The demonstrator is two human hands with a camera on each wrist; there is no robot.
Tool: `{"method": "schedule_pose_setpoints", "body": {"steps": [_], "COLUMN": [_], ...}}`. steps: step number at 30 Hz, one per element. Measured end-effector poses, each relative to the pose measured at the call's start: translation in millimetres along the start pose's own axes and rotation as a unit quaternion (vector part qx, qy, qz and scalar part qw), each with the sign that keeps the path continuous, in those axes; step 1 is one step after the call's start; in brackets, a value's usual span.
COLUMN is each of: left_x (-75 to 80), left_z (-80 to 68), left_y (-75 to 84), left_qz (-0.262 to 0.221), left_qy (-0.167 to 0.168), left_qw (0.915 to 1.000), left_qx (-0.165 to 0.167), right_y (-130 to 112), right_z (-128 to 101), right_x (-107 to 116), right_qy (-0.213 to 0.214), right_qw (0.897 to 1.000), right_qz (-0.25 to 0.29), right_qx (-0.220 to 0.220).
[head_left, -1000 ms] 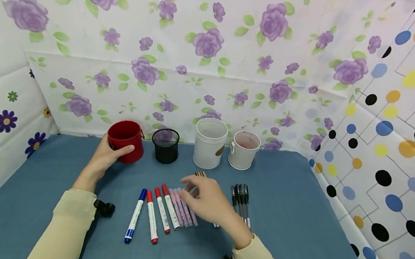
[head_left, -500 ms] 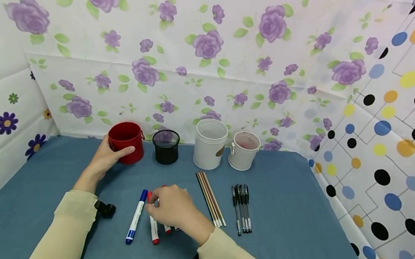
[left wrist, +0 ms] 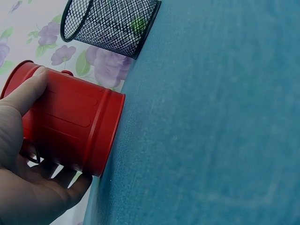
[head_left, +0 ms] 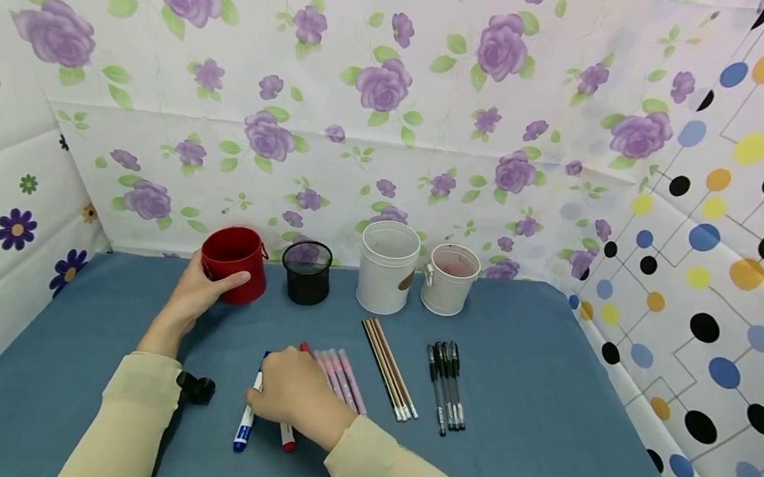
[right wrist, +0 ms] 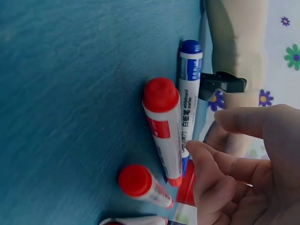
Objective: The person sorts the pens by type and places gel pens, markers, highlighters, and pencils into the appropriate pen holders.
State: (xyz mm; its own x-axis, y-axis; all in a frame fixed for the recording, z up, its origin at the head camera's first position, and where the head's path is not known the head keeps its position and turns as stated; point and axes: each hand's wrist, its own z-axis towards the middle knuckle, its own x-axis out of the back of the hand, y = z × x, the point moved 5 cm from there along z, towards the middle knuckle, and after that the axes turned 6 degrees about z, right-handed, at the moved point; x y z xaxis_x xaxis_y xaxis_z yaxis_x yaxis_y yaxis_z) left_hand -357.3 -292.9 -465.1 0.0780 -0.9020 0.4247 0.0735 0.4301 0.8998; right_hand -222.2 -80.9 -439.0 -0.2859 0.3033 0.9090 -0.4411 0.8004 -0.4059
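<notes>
Near the front edge of the desk (head_left: pixel 513 369), the right hand (head_left: pixel 292 396) rests over a row of markers. Its fingers (right wrist: pixel 220 161) are bent and touch the blue marker (head_left: pixel 245 426) — they are not closed around it yet. The blue marker lies flat, at the left end of the row. Just beside it lie the red markers (head_left: pixel 287 438), and one red marker (right wrist: pixel 163 126) touches the blue one along its side. Pink pens (head_left: pixel 344 376) lie next to the markers, partly under the hand.

At the back edge of the desk, on the left, the left hand (head_left: pixel 194 295) holds the red cup (head_left: pixel 235 263). Its thumb and fingers wrap round the cup, which stands upright. A black mesh cup (head_left: pixel 307 271) stands just beside it. Further right stand a tall white cup (head_left: pixel 388 267) and a small white cup (head_left: pixel 449 278).

Between the pink pens and the right edge lie striped pencils (head_left: pixel 390 378) and black pens (head_left: pixel 446 382) — each bunch apart from the other.
</notes>
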Motion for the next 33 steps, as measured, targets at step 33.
{"method": "schedule_pose_setpoints", "body": {"steps": [33], "left_x": [0.6], "left_z": [1.3], "left_y": [-0.2], "left_qz": [-0.004], "left_qy": [-0.006], "left_qw": [0.9999], "left_qx": [0.011], "right_y": [-14], "right_z": [20], "right_x": [-25], "right_qy": [-0.033], "right_qw": [0.995], "right_qz": [0.026], "right_qx": [-0.095]}}
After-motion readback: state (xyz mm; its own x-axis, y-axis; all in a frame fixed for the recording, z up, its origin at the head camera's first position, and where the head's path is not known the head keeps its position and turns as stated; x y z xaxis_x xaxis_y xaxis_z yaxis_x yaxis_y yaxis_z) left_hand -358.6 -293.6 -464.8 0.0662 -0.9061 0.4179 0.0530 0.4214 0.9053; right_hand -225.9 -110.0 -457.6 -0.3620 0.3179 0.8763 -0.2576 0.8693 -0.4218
